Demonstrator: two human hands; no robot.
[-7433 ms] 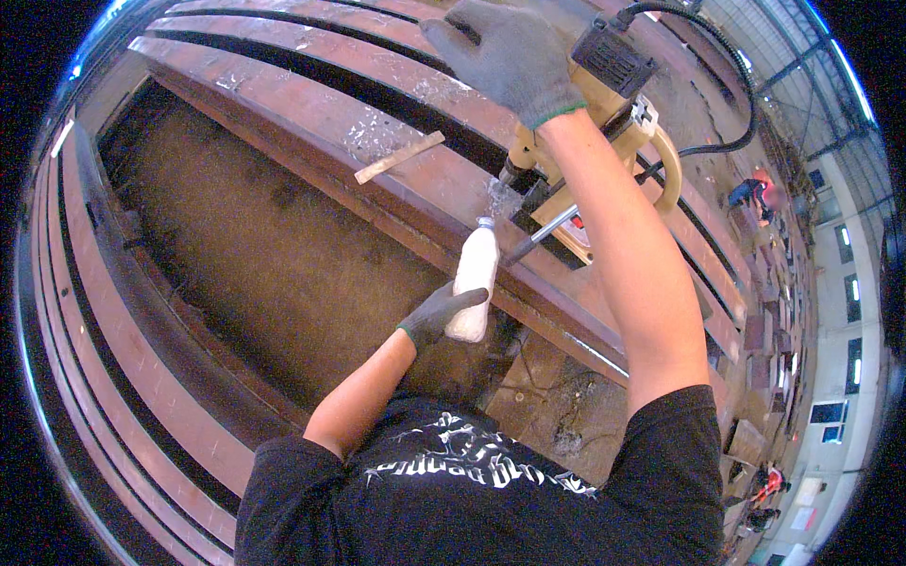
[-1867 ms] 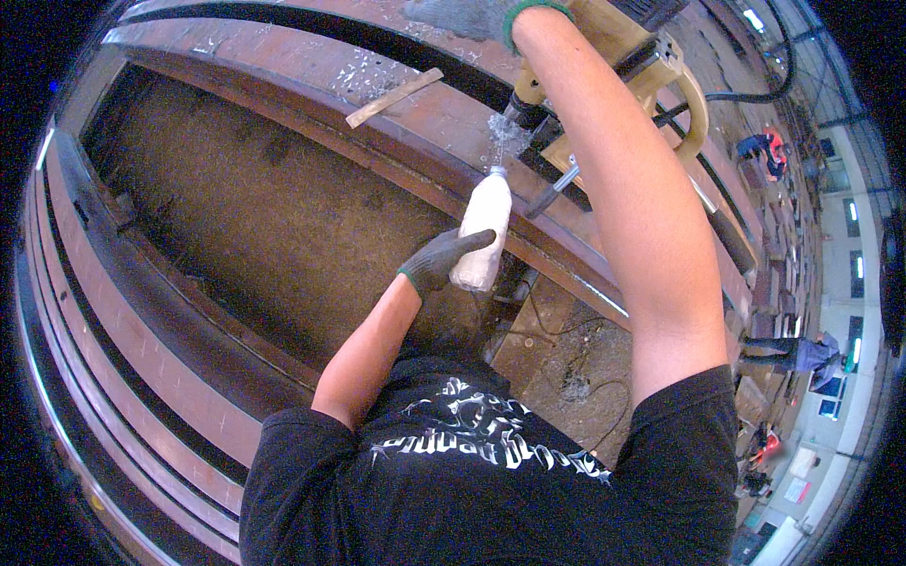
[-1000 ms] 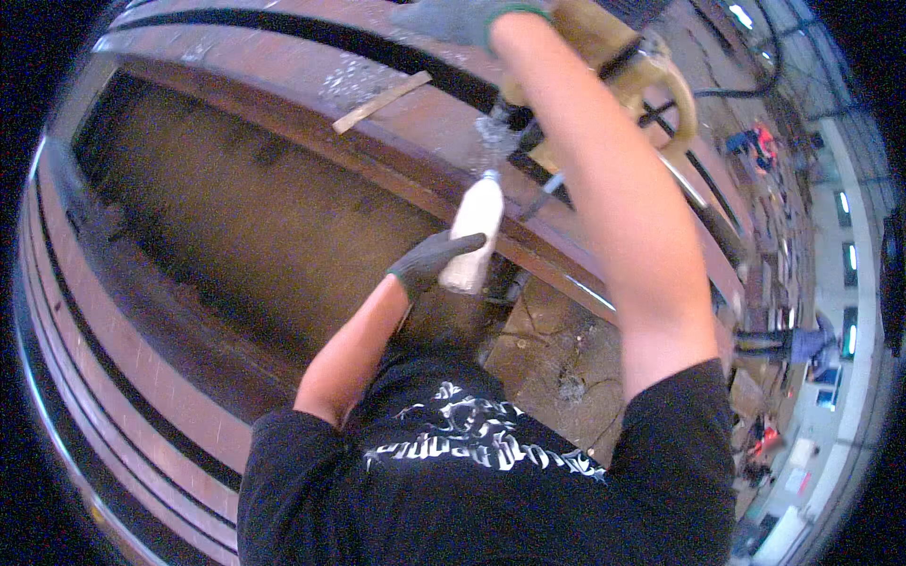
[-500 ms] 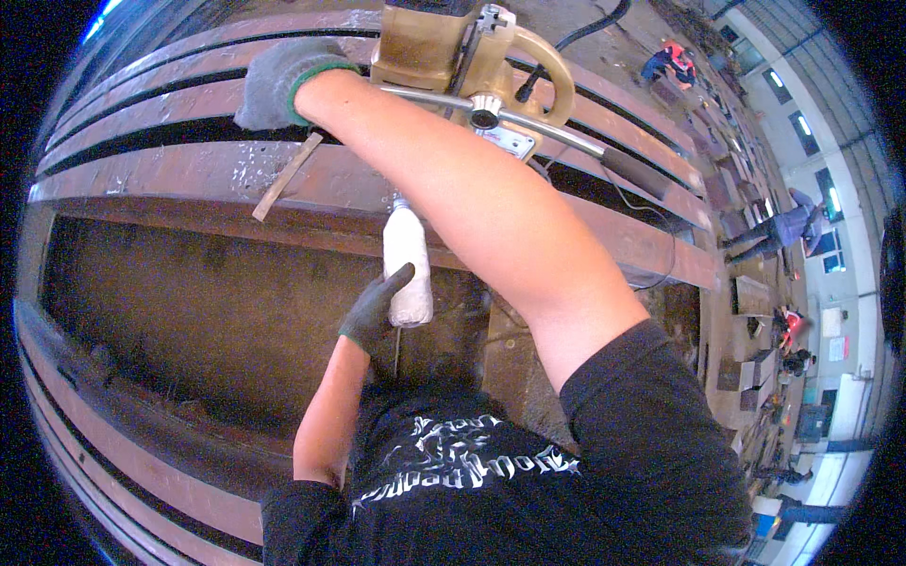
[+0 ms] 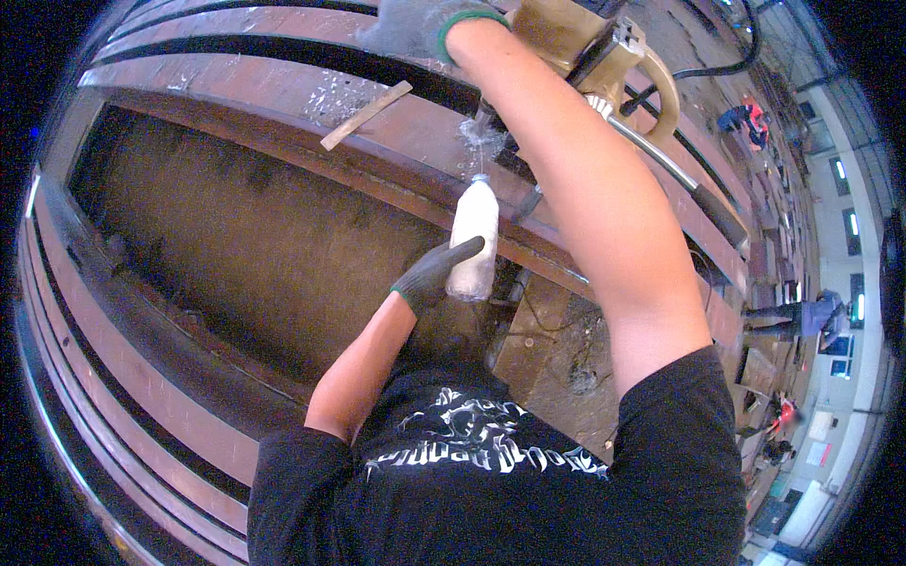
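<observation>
Brown beams (image 5: 236, 90) back a white bottle (image 5: 476, 215) clasped by the left hand (image 5: 434, 273), apart from the right hand (image 5: 420, 26), whose grip's unclear.

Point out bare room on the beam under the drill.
The beam looks mostly bare between the wooden strip and the shavings, and left of the scattered white flecks. It's crowded around the shavings: drill, bottle and right forearm.

Right hand (image 5: 415, 28) and tan machine (image 5: 552, 38) cut off at the top edge, the machine's lower part behind the forearm (image 5: 566, 170).
</observation>
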